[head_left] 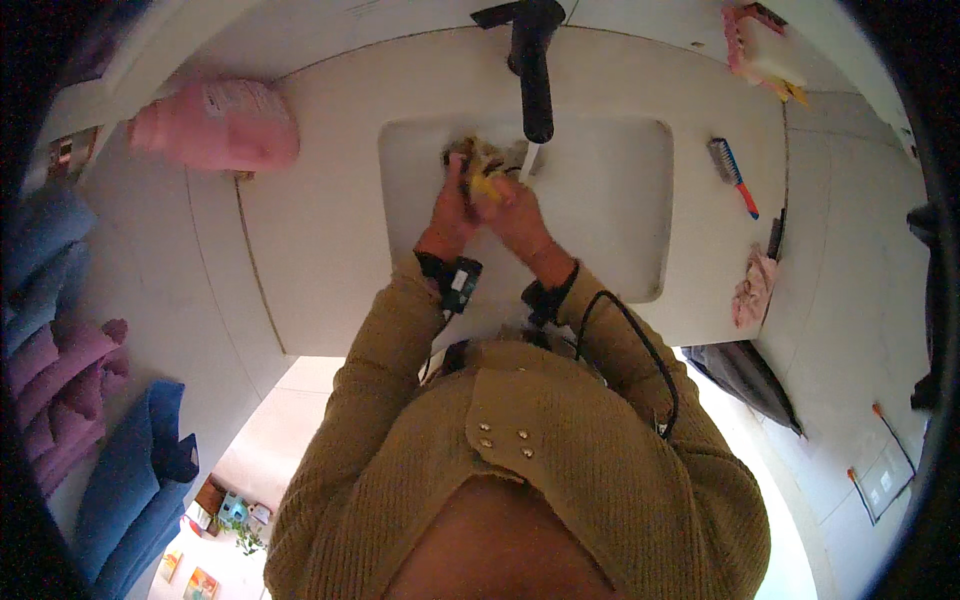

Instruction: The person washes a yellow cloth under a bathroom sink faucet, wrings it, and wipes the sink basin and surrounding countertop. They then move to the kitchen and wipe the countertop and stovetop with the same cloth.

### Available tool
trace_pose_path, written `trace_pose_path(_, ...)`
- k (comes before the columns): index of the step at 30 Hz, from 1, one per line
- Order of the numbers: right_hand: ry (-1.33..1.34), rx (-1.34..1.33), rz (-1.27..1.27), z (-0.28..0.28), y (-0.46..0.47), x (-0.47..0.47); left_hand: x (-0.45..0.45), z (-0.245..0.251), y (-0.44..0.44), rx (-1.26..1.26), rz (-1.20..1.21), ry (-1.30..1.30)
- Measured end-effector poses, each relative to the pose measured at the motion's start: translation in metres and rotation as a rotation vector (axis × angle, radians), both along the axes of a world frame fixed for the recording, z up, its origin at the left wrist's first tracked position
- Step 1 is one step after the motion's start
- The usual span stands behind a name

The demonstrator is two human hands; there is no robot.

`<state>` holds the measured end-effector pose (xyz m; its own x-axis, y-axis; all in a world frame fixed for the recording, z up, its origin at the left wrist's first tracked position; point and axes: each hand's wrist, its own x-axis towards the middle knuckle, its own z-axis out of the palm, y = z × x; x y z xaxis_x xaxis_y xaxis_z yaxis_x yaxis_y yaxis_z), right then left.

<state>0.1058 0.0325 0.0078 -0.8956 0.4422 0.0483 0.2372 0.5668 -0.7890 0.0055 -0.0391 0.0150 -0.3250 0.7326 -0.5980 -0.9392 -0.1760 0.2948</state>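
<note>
Both my hands are together over the left side of a white sink basin [615, 217]. My left hand [450, 214] grips a dark item streaked with brownish-yellow [474, 148], which is too blurred to name. My right hand [519, 217] is closed around a small yellow thing [486, 186], perhaps a sponge, and presses it against that item. Water [529, 161] runs from the black faucet [536, 90] just beside my right fingers. Part of the dark item is hidden behind my hands.
A pink plastic bottle [225, 126] lies at the counter's back left. On the right are a wire brush [733, 176] with a red and blue handle and a pink cloth [754, 289]. Towels [135, 487] hang at the left. A black cable [645, 345] loops along my right sleeve.
</note>
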Motion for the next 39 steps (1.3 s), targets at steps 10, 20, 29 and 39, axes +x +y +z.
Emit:
trace_pose_path(10, 0.188, -1.564, -0.513, -0.033, 0.061, 0.005, 0.033, -0.014, 0.016, -0.078, -0.092, 0.178)
trace_pose_path(20, -0.354, 0.26, -0.01, -0.008, 0.025, 0.015, 0.05, -0.045, 0.001, -0.049, -0.099, 0.142)
trace_pose_path(29, -0.186, -0.159, -0.641, -0.047, 0.128, 0.035, 0.007, -0.034, -0.016, -0.445, 0.042, 0.471)
trace_pose_path(39, 0.183, -1.091, -0.173, -0.09, 0.072, -0.026, 0.008, -0.035, -0.03, -0.382, -0.054, 0.172)
